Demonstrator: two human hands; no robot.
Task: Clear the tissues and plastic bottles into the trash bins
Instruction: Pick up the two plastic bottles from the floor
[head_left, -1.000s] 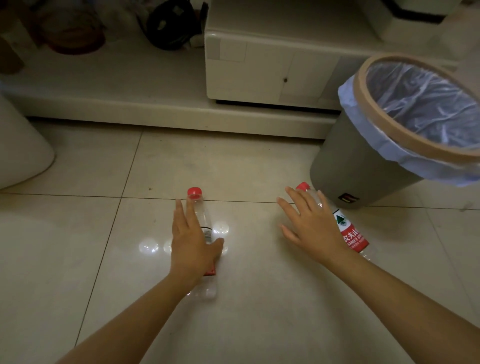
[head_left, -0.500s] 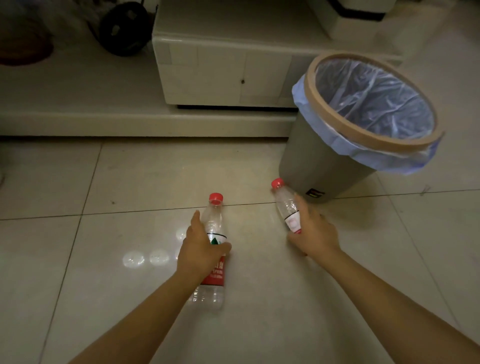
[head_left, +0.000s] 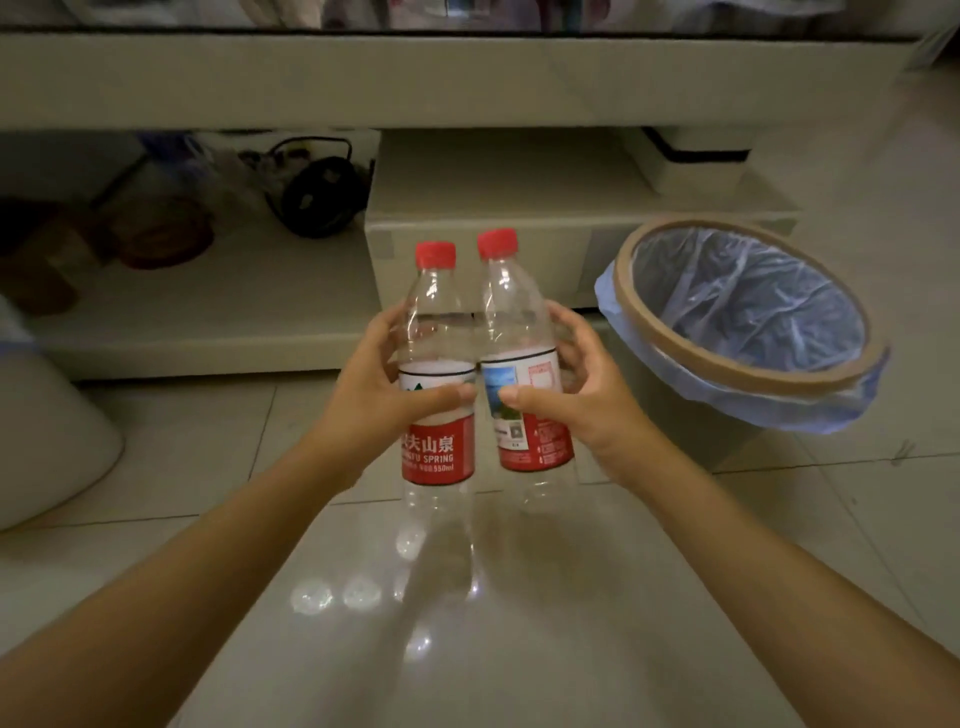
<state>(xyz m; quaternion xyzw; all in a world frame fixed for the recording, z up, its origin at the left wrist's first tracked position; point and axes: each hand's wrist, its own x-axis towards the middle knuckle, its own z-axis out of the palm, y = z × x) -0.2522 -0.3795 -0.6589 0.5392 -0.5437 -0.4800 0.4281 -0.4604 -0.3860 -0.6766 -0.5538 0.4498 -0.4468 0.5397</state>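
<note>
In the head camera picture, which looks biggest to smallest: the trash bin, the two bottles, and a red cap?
1. Trash bin, though it stands farther off.
2. Left bottle and right bottle: alike, so no ranking between them.
3. Red cap, smallest.

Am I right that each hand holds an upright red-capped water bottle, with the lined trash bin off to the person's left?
Not quite. The head view shows the left hand and right hand each holding an upright water bottle, but the trash bin stands to the right.
</note>
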